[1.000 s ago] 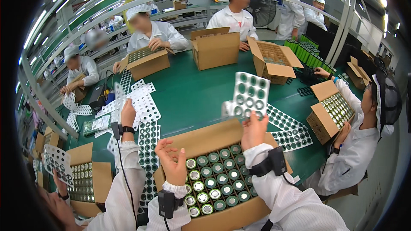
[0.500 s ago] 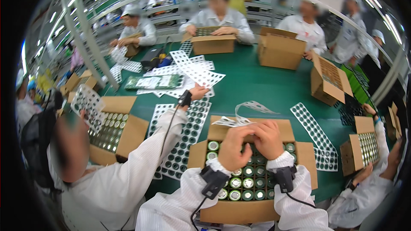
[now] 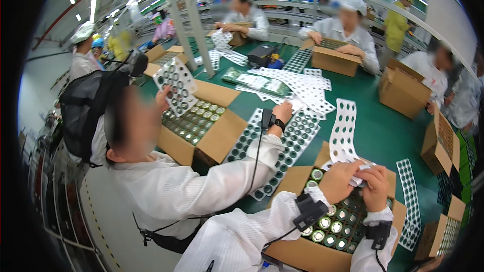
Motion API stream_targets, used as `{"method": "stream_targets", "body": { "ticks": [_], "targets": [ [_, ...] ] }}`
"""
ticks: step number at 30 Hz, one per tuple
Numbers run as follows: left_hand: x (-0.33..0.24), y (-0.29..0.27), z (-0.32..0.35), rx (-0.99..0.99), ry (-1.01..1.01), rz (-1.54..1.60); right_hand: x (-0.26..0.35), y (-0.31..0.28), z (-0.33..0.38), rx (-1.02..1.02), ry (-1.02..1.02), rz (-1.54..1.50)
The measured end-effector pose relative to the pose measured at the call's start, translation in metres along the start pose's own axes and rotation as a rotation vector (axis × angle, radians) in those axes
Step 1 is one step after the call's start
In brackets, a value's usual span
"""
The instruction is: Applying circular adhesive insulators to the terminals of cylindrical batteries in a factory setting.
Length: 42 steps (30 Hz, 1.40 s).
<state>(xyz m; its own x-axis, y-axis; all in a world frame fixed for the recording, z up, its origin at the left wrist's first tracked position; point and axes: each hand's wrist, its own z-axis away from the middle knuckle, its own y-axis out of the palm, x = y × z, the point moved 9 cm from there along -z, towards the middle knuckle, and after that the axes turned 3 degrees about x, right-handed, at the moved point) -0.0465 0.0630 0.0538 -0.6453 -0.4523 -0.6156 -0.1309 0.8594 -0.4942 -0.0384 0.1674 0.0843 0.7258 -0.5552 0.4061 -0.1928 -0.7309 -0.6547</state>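
My left hand [image 3: 339, 181] and my right hand [image 3: 374, 186] meet above the far half of an open cardboard box [image 3: 315, 256]. Both are closed on a white perforated sheet [image 3: 344, 126]. It is crumpled between the fingers, while its free end with rows of round holes stands up beyond them. Upright in the box, in a divider grid, are rows of cylindrical battery cells [image 3: 330, 240] with green rims and silvery tops. My hands and wrists hide part of those rows. Each wrist wears a black strapped device with a cable.
At my left a co-worker holds a ring sticker sheet [image 3: 176, 86] over another box of cells [image 3: 194, 123]. That person's other hand [image 3: 284, 112] reaches to sheets on the green table [image 3: 222, 88]. A sticker strip [image 3: 408, 204] lies right of my box. More people and boxes line the far side.
My view has swung left, so the scene sits farther right. The white sheet, earlier curled low behind my hands, now stands upright, its near part bunched between my fingers.
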Motion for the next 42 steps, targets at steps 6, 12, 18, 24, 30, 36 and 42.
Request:
{"method": "stream_targets", "body": {
  "ticks": [6,12,18,24,30,36,42],
  "targets": [
    [0.003,0.003,0.008,-0.009,0.045,-0.022,0.0,-0.003,0.006,-0.028,0.015,-0.109],
    [0.004,-0.01,0.009,-0.119,0.083,0.002,-0.017,-0.007,0.007,-0.098,0.085,-0.15],
    [-0.012,-0.02,0.004,-0.207,0.221,-0.035,-0.056,-0.002,0.025,-0.058,0.244,-0.194],
    [-0.06,-0.033,0.008,-0.194,0.463,-0.366,-0.061,0.0,0.028,-0.138,0.157,-0.412],
    [-0.039,-0.039,0.002,-0.156,0.212,-0.356,-0.031,-0.021,0.02,-0.23,0.002,-0.127],
    [-0.035,-0.03,-0.001,-0.172,0.157,-0.341,-0.094,-0.036,0.05,-0.449,0.459,-0.187],
    [-0.025,-0.024,-0.003,-0.13,0.147,-0.295,-0.07,-0.019,0.035,-0.344,0.429,-0.091]
  ]
}}
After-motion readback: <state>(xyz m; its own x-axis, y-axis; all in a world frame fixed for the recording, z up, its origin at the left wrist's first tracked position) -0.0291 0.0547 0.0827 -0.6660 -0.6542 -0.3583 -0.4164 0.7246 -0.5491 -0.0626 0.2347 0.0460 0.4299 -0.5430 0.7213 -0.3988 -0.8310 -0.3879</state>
